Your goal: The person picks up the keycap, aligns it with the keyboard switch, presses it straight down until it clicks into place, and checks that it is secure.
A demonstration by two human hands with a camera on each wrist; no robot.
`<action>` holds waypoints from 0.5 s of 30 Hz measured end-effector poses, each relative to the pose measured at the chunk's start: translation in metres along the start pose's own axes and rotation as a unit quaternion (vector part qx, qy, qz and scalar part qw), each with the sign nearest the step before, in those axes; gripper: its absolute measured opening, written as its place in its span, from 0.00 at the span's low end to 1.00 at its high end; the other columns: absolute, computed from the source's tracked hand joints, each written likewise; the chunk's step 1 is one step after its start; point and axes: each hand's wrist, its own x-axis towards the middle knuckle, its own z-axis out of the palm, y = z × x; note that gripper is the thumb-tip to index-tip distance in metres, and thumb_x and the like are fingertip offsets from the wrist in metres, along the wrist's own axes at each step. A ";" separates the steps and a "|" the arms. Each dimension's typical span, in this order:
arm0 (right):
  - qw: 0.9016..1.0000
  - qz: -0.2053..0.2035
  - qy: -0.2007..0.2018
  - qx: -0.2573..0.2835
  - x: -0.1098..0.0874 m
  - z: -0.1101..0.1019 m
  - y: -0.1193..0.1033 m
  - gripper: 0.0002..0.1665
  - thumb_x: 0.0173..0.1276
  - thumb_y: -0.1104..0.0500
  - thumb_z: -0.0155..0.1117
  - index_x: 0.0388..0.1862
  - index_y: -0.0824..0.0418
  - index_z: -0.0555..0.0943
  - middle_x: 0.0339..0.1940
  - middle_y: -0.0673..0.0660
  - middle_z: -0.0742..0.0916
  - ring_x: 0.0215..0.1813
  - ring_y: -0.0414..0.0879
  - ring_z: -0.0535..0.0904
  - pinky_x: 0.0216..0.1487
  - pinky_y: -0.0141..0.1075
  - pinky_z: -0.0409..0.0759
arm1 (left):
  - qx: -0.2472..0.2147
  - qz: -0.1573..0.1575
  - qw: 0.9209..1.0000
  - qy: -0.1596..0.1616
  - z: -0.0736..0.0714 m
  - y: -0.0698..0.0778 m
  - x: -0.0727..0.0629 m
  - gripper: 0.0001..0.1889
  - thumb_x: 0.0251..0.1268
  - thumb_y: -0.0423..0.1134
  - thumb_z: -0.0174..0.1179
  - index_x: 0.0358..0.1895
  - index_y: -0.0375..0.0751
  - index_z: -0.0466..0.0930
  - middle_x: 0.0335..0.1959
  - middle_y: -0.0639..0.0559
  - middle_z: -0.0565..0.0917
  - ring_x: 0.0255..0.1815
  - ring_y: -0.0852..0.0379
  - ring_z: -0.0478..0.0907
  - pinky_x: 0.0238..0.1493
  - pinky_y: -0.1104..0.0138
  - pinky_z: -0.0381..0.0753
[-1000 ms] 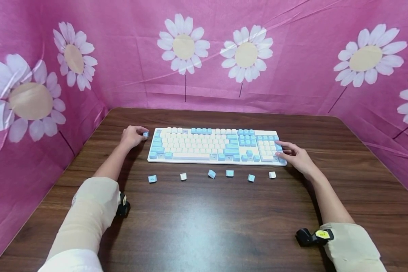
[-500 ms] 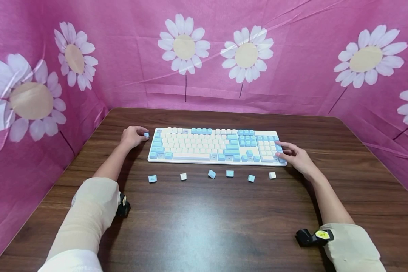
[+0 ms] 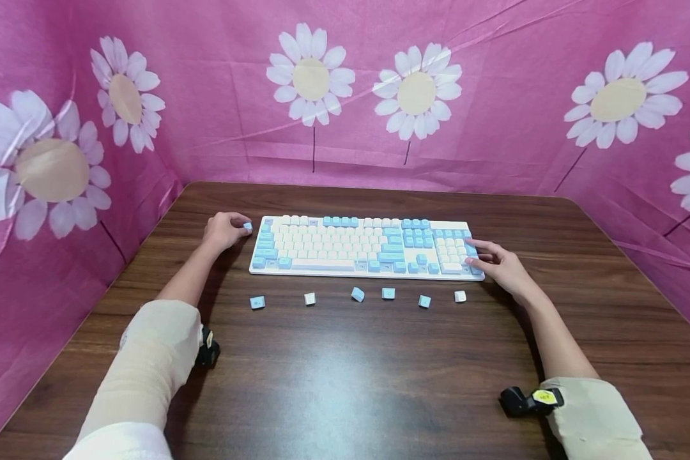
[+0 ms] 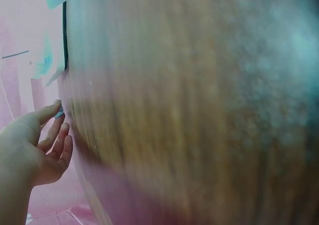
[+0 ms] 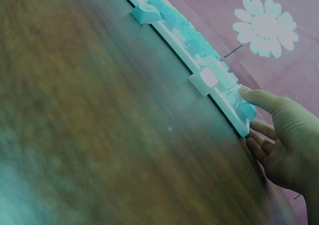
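Beside the keyboard's far left corner, my left hand (image 3: 222, 231) pinches a small blue keycap (image 3: 248, 227) between thumb and fingertips. The left wrist view shows the same keycap (image 4: 59, 113) at the fingertips, with the other fingers loosely bent. A white and blue keyboard (image 3: 345, 275) lies on the table, with a few switch spots bare of caps, such as the top left corner. My right hand (image 3: 503, 268) holds the keyboard's right end by the number pad. In the right wrist view its thumb (image 5: 261, 98) lies on top, the other fingers at the end edge.
Several loose keycaps lie in a row in front of the keyboard, from a blue keycap (image 3: 257, 302) at left to a white keycap (image 3: 460, 296) at right. A pink flowered cloth (image 3: 356, 153) stands round the brown wooden table (image 3: 333, 383).
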 end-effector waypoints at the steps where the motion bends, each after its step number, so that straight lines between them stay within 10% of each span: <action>1: 1.000 0.001 -0.001 0.001 0.000 0.000 0.001 0.35 0.66 0.50 0.60 0.67 0.62 0.64 0.64 0.66 0.68 0.61 0.58 0.64 0.42 0.24 0.69 | 0.001 0.001 1.000 0.002 0.000 0.000 0.000 0.14 0.59 0.37 0.61 0.47 0.36 0.80 0.46 0.39 0.80 0.54 0.39 0.69 0.54 0.51 0.64; 15: 1.000 0.004 0.008 -0.012 0.000 0.000 -0.001 0.35 0.65 0.48 0.60 0.68 0.60 0.64 0.60 0.66 0.72 0.57 0.52 0.67 0.41 0.24 0.69 | 0.003 0.015 1.000 0.022 -0.007 0.004 -0.001 0.14 0.60 0.37 0.61 0.48 0.36 0.80 0.47 0.39 0.80 0.55 0.38 0.68 0.53 0.49 0.65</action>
